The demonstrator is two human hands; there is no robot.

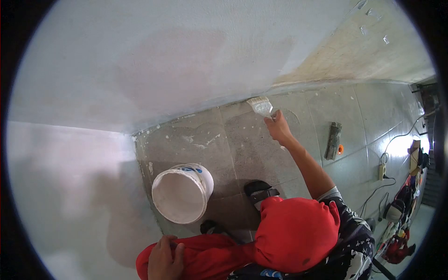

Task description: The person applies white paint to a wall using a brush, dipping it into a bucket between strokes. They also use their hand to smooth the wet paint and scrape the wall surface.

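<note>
My right hand [279, 128] is closed around the handle of a wide paintbrush [261, 106]. The bristles are whitened and lie at the foot of the wall, where it meets the tiled floor. My left hand [165, 260] rests on my knee in red trousers [200, 249], its fingers lying loosely over the cloth. Between my left side and the wall corner stands a white bucket [205, 179], tilted in view, with pale inner walls; I cannot make out how much is in it.
A grey block-like piece [333, 141] lies on the floor at right beside a small orange ring [340, 149]. Farther right are a power strip [382, 171], cables and a row of mixed items. The wall [186, 60] has damp-looking patches; splashes mark the tiles [200, 140].
</note>
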